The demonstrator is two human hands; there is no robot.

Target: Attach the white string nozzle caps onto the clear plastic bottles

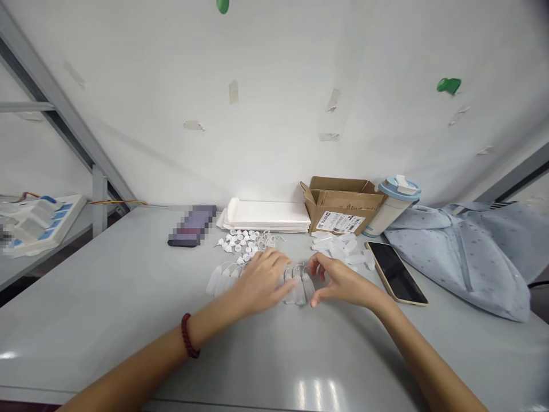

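Note:
A row of small translucent plastic bottles lies across the middle of the grey table, with thin pale loops at their upper ends. My left hand rests over the middle of the row, fingers stretched out and thumb apart, hiding some bottles. At the row's right end, my right hand is curved with thumb and fingers apart, beside the last bottle; nothing shows in its grasp. Behind my left hand are several small white caps and a tangle of white cords. More loose translucent pieces lie beyond my right hand.
Along the wall stand a stack of white envelopes, an open cardboard box and a tumbler with blue lid. A phone and a light-blue patterned cloth bag lie right. A blurred dark object sits left.

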